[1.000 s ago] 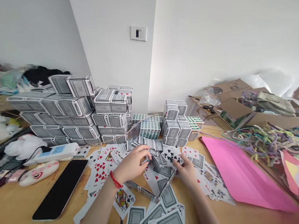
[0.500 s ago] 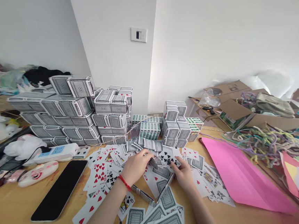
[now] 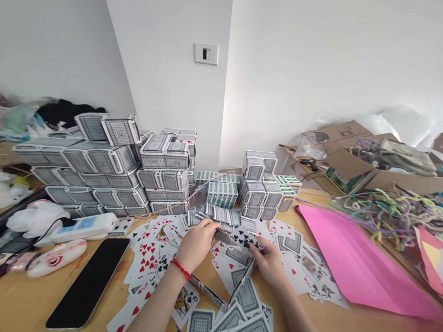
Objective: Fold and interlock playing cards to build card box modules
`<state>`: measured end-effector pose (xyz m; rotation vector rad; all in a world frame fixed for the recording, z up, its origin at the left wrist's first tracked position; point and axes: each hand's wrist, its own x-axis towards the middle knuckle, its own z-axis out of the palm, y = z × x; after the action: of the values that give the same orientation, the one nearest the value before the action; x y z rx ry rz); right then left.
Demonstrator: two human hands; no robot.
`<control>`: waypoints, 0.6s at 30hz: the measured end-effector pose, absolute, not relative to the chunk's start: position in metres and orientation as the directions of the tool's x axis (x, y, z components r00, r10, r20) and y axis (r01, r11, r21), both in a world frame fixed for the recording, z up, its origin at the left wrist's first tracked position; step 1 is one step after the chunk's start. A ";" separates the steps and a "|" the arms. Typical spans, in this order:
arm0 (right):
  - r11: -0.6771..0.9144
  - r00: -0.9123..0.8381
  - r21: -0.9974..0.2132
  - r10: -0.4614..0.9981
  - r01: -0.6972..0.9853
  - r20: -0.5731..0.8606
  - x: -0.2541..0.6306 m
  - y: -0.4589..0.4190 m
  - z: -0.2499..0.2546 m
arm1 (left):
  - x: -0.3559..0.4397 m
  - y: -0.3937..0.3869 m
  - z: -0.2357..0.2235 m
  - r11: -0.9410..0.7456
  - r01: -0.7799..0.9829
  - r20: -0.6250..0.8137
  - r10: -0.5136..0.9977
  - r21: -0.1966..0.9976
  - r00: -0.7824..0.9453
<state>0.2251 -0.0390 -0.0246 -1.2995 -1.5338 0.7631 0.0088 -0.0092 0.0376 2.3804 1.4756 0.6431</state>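
Observation:
My right hand point(image 3: 269, 260) pinches a nine-of-clubs-like playing card point(image 3: 243, 238), face showing, between thumb and fingers. My left hand point(image 3: 198, 242), with a red string bracelet point(image 3: 181, 269) at the wrist, is closed on another playing card point(image 3: 222, 235) whose grey edge shows beside its fingertips. The two held cards are close together; whether they touch I cannot tell. Below them stands an angled strip of folded cards point(image 3: 207, 291), partly behind my left forearm. Loose cards point(image 3: 147, 255) lie around both hands, some face up. Card backs point(image 3: 199, 329) lie near the front edge.
Stacked blocks of folded cards point(image 3: 106, 158) rise at the back left, with a smaller stack point(image 3: 260, 192) right of centre. Green card packs point(image 3: 222, 194) stand between. A phone point(image 3: 89, 283) lies left, pink paper point(image 3: 357, 255) right. Beyond are tangled yarn point(image 3: 391, 214) and a cardboard box point(image 3: 406, 179).
My right hand has shifted slightly left with the clubs card, which is now lower and closer to my left hand. My left hand has moved little.

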 end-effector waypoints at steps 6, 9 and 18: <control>0.296 -0.079 -0.756 0.947 0.585 0.310 0.221 -0.042 -0.017 | 0.008 -0.009 0.037 -0.433 0.781 0.233 0.901 0.451 0.366; 0.328 -0.167 -0.654 0.940 0.681 0.297 0.216 -0.046 -0.010 | 0.008 -0.008 0.037 -0.428 0.784 0.237 0.904 0.449 0.357; 0.320 -0.251 -0.341 0.940 0.884 0.231 0.206 -0.050 -0.006 | 0.008 -0.008 0.034 -0.464 0.786 0.239 0.886 0.410 0.398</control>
<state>0.2065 -0.0504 -0.0056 -1.6190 -2.2038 0.1977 0.0082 -0.0081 0.0340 2.4247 1.4775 0.6296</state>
